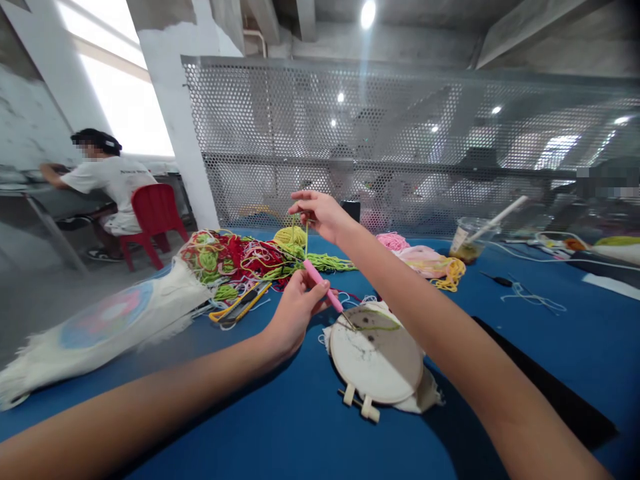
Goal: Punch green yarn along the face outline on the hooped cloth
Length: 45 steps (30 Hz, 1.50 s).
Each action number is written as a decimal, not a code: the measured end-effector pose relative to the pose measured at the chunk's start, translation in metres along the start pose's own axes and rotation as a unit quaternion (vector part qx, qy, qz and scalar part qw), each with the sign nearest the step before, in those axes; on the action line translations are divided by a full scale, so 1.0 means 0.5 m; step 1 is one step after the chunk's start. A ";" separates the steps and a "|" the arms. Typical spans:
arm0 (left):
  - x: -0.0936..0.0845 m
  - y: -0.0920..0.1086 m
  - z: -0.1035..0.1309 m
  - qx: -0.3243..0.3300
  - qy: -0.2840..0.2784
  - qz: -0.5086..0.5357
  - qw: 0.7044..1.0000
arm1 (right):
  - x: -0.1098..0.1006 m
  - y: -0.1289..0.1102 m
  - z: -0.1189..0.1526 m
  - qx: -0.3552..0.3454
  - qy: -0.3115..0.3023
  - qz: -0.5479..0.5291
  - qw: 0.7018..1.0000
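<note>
The left hand (295,310) is clamped on a slim pink punch-needle tool (330,295) with a thin metal shaft. The tool is located above the blue tabletop (280,427), at the upper left part of a round, pale embroidery hoop (375,377) stretched with off-white cloth. Its long axis is tilted: the butt end of the handle points up, away from the person and to the left; the shaft points down and to the right, toward the cloth. The hoop lies flat, its clamp blocks (370,409) facing the person.

The right hand (320,217) is raised above the handle, fingers bent and gathered on a thin yellow-green strand (307,241). The strand hangs from these fingers to the butt end.

The left fingers and thumb cover part of the handle. The shaft tip is hard to make out against the cloth; whether it pierces the cloth cannot be told. The right forearm hides the hoop's upper right edge. Both forearms are cut off by the frame. The exact grip on the strand is too small to resolve.
</note>
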<state>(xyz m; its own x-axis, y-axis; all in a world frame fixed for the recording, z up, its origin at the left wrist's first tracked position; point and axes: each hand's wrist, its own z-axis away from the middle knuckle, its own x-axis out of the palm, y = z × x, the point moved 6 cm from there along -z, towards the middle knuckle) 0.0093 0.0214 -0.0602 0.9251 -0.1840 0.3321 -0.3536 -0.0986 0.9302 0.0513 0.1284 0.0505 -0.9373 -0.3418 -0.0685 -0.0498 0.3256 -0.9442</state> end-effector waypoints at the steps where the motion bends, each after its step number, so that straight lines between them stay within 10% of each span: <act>1: 0.000 0.001 0.001 0.002 0.001 -0.003 1.000 | -0.003 0.004 0.007 0.003 -0.015 0.024 1.000; 22: -0.001 0.023 0.007 0.032 -0.075 -0.108 0.991 | -0.194 0.096 0.337 0.136 -0.153 0.557 0.805; 30: 0.026 0.047 0.012 0.067 -0.118 -0.188 0.973 | -0.145 0.090 0.319 0.019 -0.162 0.556 0.815; 40: 0.046 0.067 0.017 0.039 -0.189 -0.231 0.954 | -0.101 0.122 0.287 0.098 -0.318 0.415 0.847; 45: 0.043 0.102 0.014 0.112 -0.148 -0.243 0.952 | -0.115 0.103 0.289 0.105 -0.212 0.366 0.900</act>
<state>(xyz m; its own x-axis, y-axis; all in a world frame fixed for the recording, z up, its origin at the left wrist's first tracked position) 0.0100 0.0058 -0.0066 0.9189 -0.3287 -0.2181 0.0544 -0.4419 0.8954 0.1527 0.0376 -0.0409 -0.4752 -0.4238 -0.7711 0.6349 0.4415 -0.6340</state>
